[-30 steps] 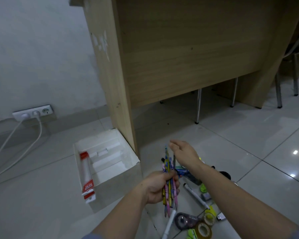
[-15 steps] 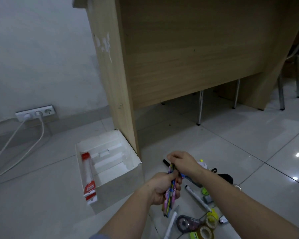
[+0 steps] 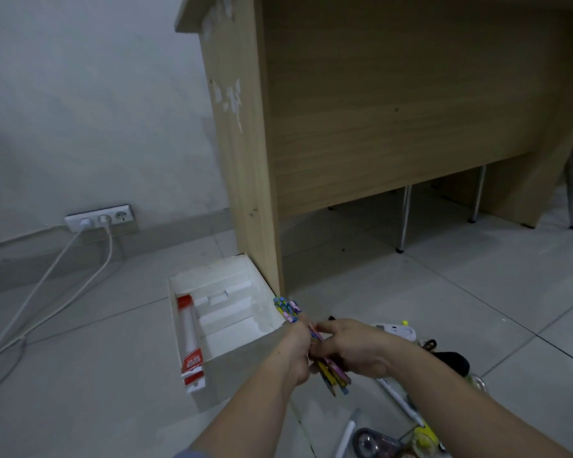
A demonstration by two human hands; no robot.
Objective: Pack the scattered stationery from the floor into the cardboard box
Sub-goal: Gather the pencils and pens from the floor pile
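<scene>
A bundle of several colourful pencils (image 3: 286,308) is gripped in my left hand (image 3: 299,353), tips slanting up-left over the box's right wall. My right hand (image 3: 348,350) is curled round the same bundle from the right, its fingers on the middle of the pencils. The white cardboard box (image 3: 182,325) stands open on the floor to the left, with a long red-and-white pack (image 3: 190,342) along its left wall. More stationery lies on the tiles at lower right: white markers (image 3: 399,399), a tape dispenser (image 3: 372,441), a correction tape (image 3: 397,331) and a dark object (image 3: 452,360).
A wooden desk (image 3: 394,127) stands right behind the box, its side panel touching the box's far right corner. Chair legs (image 3: 404,219) show under it. A wall socket (image 3: 100,217) with two white cables (image 3: 47,292) running over the floor is at the left.
My right hand came down from above the pencils and closed on the bundle. Both hands carried the pencils up and left toward the box, tilting them.
</scene>
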